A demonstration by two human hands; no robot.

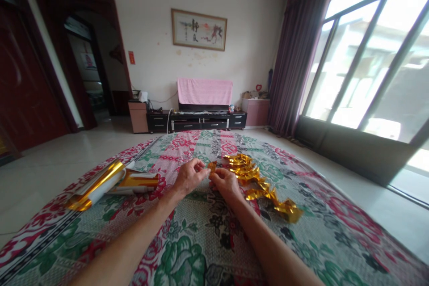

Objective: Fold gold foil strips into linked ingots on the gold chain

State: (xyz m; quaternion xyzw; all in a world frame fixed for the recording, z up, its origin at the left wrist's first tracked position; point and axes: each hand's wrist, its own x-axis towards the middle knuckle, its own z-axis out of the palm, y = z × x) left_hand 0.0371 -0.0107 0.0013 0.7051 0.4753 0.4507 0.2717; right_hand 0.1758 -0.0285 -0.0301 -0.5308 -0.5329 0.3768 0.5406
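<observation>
My left hand [191, 176] and my right hand [226, 182] meet over the middle of the patterned cloth [182, 254]. Between their fingertips is a small piece of gold foil paper [212, 166], pinched from both sides. Just right of my right hand lie several folded gold paper pieces [246, 170], set close together in a curving row that runs toward me. To the left of my left hand rest curled sheets of gold paper with pale backs [115, 184]. Fingers hide part of the held piece, so its exact shape is unclear.
The cloth covers a broad rounded surface before me. Beyond it stands a low black cabinet [201, 123] with a pink towel [205, 90] draped over something on top. A large window [365, 62] and purple curtain [291, 53] are on the right, a dark red door [27, 71] on the left.
</observation>
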